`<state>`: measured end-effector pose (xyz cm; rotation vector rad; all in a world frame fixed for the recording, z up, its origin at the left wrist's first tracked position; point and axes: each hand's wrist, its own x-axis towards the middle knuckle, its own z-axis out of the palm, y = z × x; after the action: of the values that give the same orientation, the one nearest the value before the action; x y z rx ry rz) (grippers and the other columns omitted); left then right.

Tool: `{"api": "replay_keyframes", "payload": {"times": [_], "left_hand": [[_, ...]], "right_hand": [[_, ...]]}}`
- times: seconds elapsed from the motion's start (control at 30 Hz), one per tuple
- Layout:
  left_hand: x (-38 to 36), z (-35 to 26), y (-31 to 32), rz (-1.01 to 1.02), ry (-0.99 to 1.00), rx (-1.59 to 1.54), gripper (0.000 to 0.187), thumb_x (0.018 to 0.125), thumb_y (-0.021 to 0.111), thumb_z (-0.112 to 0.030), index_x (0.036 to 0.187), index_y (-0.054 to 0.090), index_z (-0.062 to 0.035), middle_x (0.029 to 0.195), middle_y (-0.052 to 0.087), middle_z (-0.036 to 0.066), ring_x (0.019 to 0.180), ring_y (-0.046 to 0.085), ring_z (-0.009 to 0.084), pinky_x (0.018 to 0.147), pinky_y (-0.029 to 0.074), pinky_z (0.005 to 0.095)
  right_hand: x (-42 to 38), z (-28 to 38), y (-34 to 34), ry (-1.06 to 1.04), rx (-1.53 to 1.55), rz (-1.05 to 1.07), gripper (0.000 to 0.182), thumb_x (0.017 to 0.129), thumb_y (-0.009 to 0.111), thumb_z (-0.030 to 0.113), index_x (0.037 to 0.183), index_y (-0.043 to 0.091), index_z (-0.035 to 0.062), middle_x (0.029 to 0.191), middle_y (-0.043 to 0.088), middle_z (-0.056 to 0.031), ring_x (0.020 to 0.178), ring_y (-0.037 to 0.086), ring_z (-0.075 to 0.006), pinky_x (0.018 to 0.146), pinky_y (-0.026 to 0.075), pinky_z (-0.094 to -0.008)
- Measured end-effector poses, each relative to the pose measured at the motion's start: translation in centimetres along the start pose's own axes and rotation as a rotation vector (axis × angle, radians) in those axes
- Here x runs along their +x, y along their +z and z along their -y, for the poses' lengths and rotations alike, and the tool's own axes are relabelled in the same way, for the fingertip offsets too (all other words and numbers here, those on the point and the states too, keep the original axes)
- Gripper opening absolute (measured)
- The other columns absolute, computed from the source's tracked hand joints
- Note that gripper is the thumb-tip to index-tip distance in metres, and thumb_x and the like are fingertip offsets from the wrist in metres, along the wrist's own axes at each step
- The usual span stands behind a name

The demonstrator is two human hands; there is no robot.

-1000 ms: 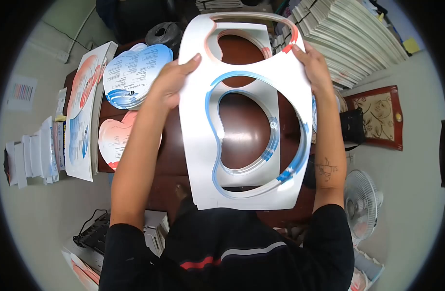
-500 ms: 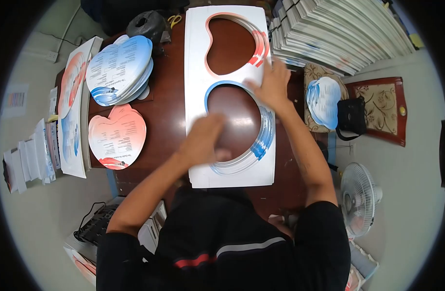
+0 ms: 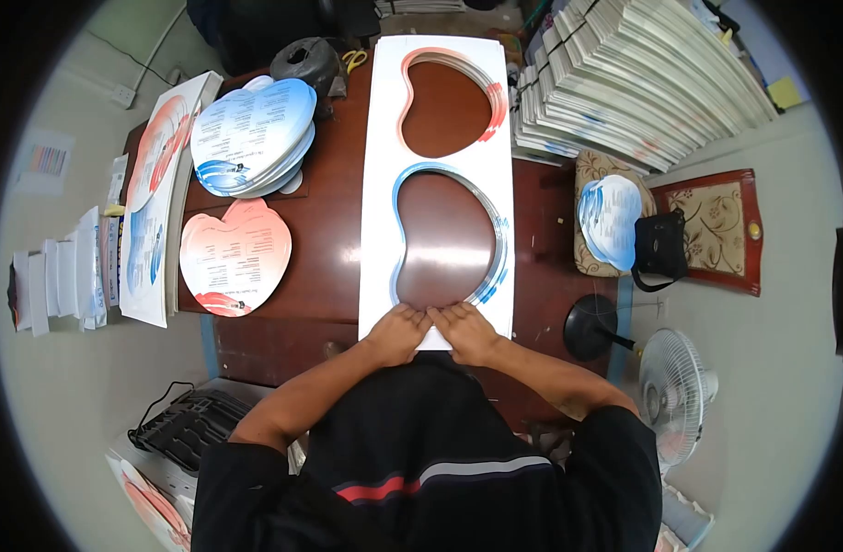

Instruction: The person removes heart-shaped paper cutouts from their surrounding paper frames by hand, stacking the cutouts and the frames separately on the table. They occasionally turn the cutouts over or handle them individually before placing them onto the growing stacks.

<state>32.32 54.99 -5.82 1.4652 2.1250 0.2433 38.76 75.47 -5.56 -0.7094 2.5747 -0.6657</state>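
Note:
A stack of white die-cut sheets (image 3: 380, 193) lies lengthwise on the dark wooden table, with two rounded, heart-like openings through it. Red print edges the far opening and blue print the near one. At the stack's near end, my left hand (image 3: 399, 333) has its fingers curled over the strip below the blue opening. My right hand (image 3: 465, 331) grips the same strip, right beside the left, thumbs close together. The undersides of both hands are hidden.
Left on the table are a pile of blue heart-shaped cutouts (image 3: 251, 129), a red heart cutout (image 3: 237, 258) and uncut printed sheets (image 3: 145, 248). Tall stacked sheets (image 3: 624, 92) stand back right. A chair (image 3: 591, 248) holds more cutouts; a fan (image 3: 674, 396) stands right.
Both hands have come together at the stack's near end and closed on it; before, they were apart over its sides. The stack's layers look more evenly lined up.

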Motion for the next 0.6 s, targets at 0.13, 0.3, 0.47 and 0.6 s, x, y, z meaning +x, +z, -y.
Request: {"api": "replay_keyframes", "payload": {"times": [0.13, 0.3, 0.47, 0.6], "left_hand": [[-0.2, 0.1, 0.7, -0.065, 0.025, 0.051, 0.072, 0.072, 0.074, -0.031, 0.128, 0.048, 0.0076, 0.120, 0.061, 0.021, 0.118, 0.055, 0.0314, 0.112, 0.031, 0.0416], [-2.5, -0.5, -4.2, -0.432, 0.026, -0.170, 0.088, 0.074, 0.071, -0.053, 0.136, 0.044, 0.0037, 0.141, 0.047, 0.020, 0.135, 0.039, 0.0358, 0.115, 0.016, 0.0580], [-6.3, 2.6, -7.3, -0.669, -0.177, -0.097, 0.082, 0.073, 0.075, -0.040, 0.137, 0.043, -0.0010, 0.146, 0.039, 0.021, 0.136, 0.034, 0.0388, 0.111, 0.022, 0.0584], [-10.5, 3.6, -7.2, -0.636, -0.218, -0.099, 0.071, 0.079, 0.071, -0.033, 0.137, 0.043, -0.0016, 0.144, 0.041, 0.022, 0.132, 0.038, 0.0390, 0.110, 0.027, 0.0542]], "right_hand": [[-0.2, 0.5, 0.0, -0.014, -0.044, -0.027, 0.087, 0.061, 0.075, 0.009, 0.138, 0.038, -0.0103, 0.115, 0.059, -0.0225, 0.111, 0.055, -0.0342, 0.109, 0.033, -0.0425], [0.2, 1.2, -6.3, -0.143, 0.202, -0.361, 0.091, 0.060, 0.086, 0.037, 0.131, 0.044, -0.0012, 0.127, 0.049, -0.0205, 0.117, 0.046, -0.0391, 0.102, 0.029, -0.0523], [1.1, -4.0, -8.7, 0.248, 0.002, -0.947, 0.062, 0.065, 0.079, 0.015, 0.120, 0.055, -0.0026, 0.115, 0.057, -0.0221, 0.107, 0.053, -0.0407, 0.096, 0.039, -0.0482], [1.9, -3.8, -9.6, 0.344, 0.064, -1.026, 0.042, 0.076, 0.071, 0.005, 0.115, 0.059, -0.0030, 0.118, 0.058, -0.0196, 0.111, 0.053, -0.0373, 0.098, 0.041, -0.0440]]}}
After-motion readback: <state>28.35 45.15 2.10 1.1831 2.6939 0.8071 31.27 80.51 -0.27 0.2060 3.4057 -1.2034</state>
